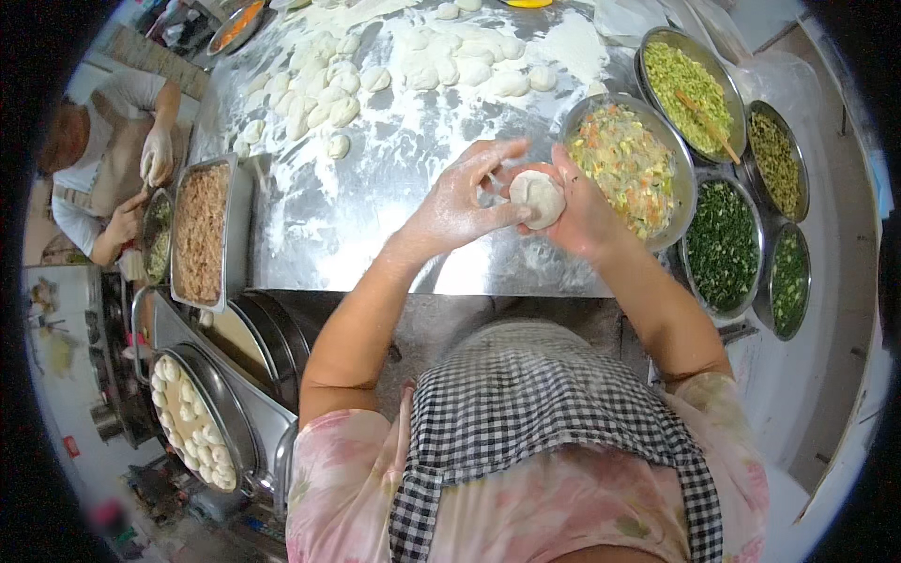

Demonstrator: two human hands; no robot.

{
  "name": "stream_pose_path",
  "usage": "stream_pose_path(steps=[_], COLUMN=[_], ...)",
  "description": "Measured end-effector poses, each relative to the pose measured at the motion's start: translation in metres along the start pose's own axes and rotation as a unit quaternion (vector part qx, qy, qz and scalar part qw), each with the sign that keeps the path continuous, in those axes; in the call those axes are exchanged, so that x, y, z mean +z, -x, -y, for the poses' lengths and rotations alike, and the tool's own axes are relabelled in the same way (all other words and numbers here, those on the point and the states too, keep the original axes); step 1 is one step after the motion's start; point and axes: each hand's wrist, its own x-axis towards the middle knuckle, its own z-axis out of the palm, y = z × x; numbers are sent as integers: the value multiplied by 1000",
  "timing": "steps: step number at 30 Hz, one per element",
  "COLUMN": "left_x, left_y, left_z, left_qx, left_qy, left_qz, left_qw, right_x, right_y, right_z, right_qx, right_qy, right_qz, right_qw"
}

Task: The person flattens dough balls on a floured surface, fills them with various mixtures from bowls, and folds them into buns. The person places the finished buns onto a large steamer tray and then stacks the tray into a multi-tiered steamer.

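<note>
A round, pale piece of dough (537, 200) rests in my right hand (588, 214), cupped beneath it over the front part of the steel table (324, 239). My left hand (457, 197), dusted with flour, has its thumb on the dough's near left edge and its fingers curled around the far side. Whether anything is inside the dough cannot be told. Just right of my hands, a mixed filling (623, 165) with orange, yellow and translucent bits lies in a steel bowl. Many flattened dough pieces (331, 84) lie on the floured far part of the table.
Right stand bowls of chopped pale-green filling (686, 91) with a wooden stick and dark chopped greens (723, 246). Left are a rectangular pan of minced filling (200, 232) and a round tray (236, 429) of shaped dough pieces. A co-worker (116, 162) handles something beside the pan.
</note>
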Motion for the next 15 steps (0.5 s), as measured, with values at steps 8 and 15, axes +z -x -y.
stream_pose_path(steps=[8,15], left_x=[-15,-7], left_y=[-2,14], left_z=[-20,-23], left_qx=[35,75], left_qy=[-111,-100], left_qz=[205,192], left_qw=[972,973], right_x=[12,7], right_y=[13,38], right_z=[-20,-34], right_qx=[33,1], right_qy=[53,50], right_qz=[-32,-2], right_qw=[998,999])
